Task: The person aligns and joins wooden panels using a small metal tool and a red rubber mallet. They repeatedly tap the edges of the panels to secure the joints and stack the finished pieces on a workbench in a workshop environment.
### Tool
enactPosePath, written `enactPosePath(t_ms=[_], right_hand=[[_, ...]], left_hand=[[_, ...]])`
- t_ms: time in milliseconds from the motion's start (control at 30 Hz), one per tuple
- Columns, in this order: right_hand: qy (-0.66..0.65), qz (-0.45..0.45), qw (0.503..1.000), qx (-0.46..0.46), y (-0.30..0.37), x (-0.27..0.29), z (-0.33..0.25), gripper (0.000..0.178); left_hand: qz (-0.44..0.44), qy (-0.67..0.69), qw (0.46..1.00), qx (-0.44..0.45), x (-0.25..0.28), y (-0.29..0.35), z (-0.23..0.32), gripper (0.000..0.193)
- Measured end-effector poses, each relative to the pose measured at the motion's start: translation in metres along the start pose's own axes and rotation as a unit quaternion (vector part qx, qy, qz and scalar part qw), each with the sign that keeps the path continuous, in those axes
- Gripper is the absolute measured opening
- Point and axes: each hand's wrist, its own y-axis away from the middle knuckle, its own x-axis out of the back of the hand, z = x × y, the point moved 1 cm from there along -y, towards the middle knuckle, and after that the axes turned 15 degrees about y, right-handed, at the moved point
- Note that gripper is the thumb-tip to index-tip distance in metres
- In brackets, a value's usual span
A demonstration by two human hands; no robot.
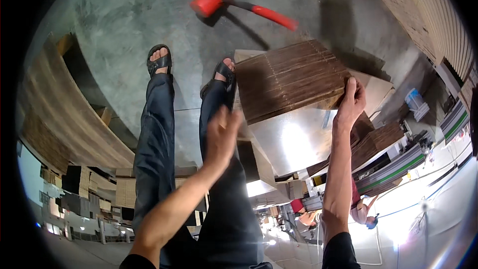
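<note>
- The right hand (352, 100) pinches the near right corner of a brown board (294, 79), its thumb on top and its fingers curled in tight.
- The brown board, with thin stripes along it, lies on a pile to the right of the legs.
- A shiny pale panel (284, 144) shows just below the brown board's near edge.
- The left hand (222, 137) is blurry, in front of one leg and near the brown board's left side; it looks loosely open, and I see nothing in it.
- A red hammer (244, 7) is past the brown board, also blurry; I can't tell if it touches the gray floor (114, 15).
- Black sandals (160, 61) are on both feet.
- A big curved wood panel (79, 107) stands off to the left.
- Another person (362, 211) is far back on the right.
</note>
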Motion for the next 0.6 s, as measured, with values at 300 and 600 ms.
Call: enactPosePath(t_ms=[300,600], right_hand=[[0.06,0.037,0.997,0.004,0.0,-0.005,-0.007,0.042],[0.082,0.062,0.994,0.025,-0.003,-0.008,-0.011,0.042]], left_hand=[[0.014,0.103,0.99,0.091,-0.049,0.012,-0.02,0.05],[0.034,0.208,0.976,0.05,-0.064,0.017,-0.014,0.067]])
